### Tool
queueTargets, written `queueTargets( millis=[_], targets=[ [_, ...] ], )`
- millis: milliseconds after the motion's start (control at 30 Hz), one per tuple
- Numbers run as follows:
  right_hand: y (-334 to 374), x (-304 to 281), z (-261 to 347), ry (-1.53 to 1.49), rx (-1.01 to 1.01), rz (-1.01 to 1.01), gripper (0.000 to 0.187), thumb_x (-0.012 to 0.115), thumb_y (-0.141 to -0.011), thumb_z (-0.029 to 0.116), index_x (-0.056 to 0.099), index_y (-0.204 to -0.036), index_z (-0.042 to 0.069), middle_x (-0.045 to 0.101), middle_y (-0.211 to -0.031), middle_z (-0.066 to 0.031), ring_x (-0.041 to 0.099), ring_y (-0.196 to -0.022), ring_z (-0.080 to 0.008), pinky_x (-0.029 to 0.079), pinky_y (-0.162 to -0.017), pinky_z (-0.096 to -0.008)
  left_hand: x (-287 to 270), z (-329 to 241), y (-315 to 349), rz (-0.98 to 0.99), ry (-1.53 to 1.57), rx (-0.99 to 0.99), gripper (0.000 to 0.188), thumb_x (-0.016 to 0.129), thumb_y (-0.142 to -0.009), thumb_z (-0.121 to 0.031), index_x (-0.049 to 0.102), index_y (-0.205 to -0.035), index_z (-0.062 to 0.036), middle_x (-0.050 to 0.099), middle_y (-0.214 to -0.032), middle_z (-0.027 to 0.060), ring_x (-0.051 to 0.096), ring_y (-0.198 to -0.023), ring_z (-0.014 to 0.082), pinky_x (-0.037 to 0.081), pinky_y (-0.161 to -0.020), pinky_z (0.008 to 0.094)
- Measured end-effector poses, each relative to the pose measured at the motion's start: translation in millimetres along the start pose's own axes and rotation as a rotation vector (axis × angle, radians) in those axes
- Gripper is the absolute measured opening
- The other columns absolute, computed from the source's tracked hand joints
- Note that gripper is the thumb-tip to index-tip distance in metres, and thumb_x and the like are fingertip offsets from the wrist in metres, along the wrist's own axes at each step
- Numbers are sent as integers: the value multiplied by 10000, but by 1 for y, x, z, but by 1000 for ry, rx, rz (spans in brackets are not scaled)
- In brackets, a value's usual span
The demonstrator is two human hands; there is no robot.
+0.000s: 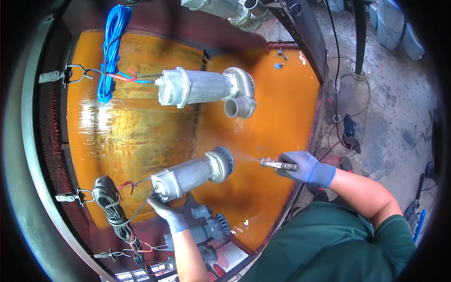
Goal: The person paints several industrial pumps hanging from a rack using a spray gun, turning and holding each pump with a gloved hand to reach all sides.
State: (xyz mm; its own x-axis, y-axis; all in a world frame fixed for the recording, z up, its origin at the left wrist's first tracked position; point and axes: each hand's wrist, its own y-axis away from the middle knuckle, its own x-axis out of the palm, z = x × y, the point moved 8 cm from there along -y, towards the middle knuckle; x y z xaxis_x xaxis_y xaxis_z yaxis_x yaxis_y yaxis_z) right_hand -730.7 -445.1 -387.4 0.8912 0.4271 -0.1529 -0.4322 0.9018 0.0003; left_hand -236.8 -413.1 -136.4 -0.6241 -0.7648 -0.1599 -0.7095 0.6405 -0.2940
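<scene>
My gloved right hand (305, 168) is closed around a spray gun (277, 164), whose nozzle points left. A fine mist leaves it toward the round, slotted end of a silver submersible pump (190, 176). This pump hangs sideways, tied near its cable end to a hook. At that same end my gloved left hand (164, 210) grips the pump's lower edge by the cable; its fingertips are partly hidden. Bundled black cable (112, 207) hangs just left of it. Farther away hangs another silver pump (202, 88) with a curved outlet, beside a coil of blue cable (114, 51).
Behind the pumps stands an orange-coated panel (277, 136). Grey-blue pumps (199, 235) hang below my left hand, and another silver pump (225, 11) is at the top. A curved metal frame (26, 117) runs down the left. Hoses and buckets (390, 23) are on the concrete floor.
</scene>
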Motion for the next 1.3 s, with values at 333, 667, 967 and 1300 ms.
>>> queueTargets(
  millis=[333,667,967,1300],
  targets=[
    [34,4,-62,-69,86,203,396,778,-944,405,722,-1176,89,774,-1034,-182,758,-984,-375,586,-864,-475,12,4,-11,23,-230,48,639,564,-1104,-552,627,-1436,-10,662,-1420,106,635,-1268,272,524,-1067,461],
    [66,21,-187,-1140,332,-175,447,722,-1035,282,693,-1450,116,790,-1129,2,726,-957,-130,596,-862,-323,49,-14,1,104,-189,-22,694,411,-1080,-543,563,-1529,-36,645,-1477,128,641,-1332,332,521,-1128,494],
    [86,-6,-227,-1046,106,-151,462,715,-1061,317,669,-1496,168,798,-1188,-27,734,-993,-92,588,-883,-291,158,-49,64,588,-458,217,399,593,-1075,-253,606,-1405,-31,686,-1385,112,694,-1254,244,566,-1068,385],
    [108,-36,-227,-605,41,47,410,802,-946,482,735,-1035,87,752,-853,-142,756,-823,-343,576,-738,-436,184,-58,96,578,-747,321,608,872,-857,-220,617,-1378,-37,686,-1343,91,659,-1279,237,509,-1122,349]
  ],
)
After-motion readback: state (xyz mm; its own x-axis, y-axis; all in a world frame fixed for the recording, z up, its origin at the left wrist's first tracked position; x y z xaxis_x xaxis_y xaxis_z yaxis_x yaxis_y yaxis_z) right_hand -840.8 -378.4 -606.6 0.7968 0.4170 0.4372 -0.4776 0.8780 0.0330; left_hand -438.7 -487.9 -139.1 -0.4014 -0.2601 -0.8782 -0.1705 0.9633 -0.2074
